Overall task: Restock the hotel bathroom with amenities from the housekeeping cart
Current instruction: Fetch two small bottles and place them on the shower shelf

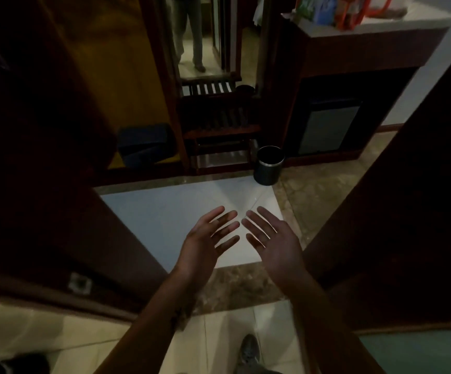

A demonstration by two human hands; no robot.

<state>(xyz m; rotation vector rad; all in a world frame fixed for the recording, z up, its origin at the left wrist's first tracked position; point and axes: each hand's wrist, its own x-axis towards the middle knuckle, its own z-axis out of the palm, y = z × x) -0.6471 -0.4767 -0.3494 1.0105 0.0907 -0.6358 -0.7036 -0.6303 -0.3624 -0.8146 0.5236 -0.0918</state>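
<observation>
- Big picture first: this looks like a dark doorway with heavy wooden frames on both sides, opening onto a pale floor and a hallway beyond. No housekeeping cart anywhere that I can spot, and no soaps or bottles either, so my read is that this is the walk to go fetch stuff, not the stocking part yet.
- Straight ahead there's a wooden rack under a tall mirror, and to the right a cabinet with a pale counter on top. Some colourful packets sit up there, too blurry to say what they are, so I wouldn't assume they're the amenities.
- A small dark bin stands on the floor just beside the rack, right at the far edge of the pale tile. Easy thing to kick in this light, so I'd steer left of it.
- Both hands are out front and empty: left hand and right hand, fingers spread apart, tips nearly meeting, holding nothing.
- Tip for doing this well: keep them free till you reach the cart, then load up in one go.
- One shoe shows at the bottom, on the threshold tiles, so watch that step.
</observation>
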